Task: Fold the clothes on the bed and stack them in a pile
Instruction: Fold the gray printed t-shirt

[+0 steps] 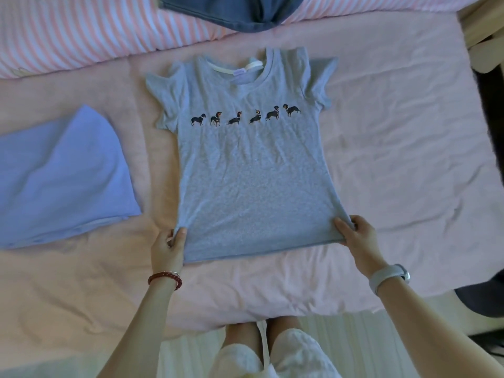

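A grey T-shirt (251, 170) with a row of small dachshunds across the chest lies flat and face up on the pink bed sheet (395, 148), collar away from me. My left hand (169, 246) pinches its bottom left hem corner. My right hand (357, 238) pinches the bottom right hem corner. A folded light blue garment (60, 175) lies on the sheet to the left of the shirt. At the top edge, a dark blue garment (237, 12) rests unfolded on the striped bedding.
A pink and white striped duvet (81, 36) runs along the far side of the bed. Light wooden furniture (482, 36) stands at the upper right, with a dark gap beside the bed's right edge. My legs stand against the near bed edge.
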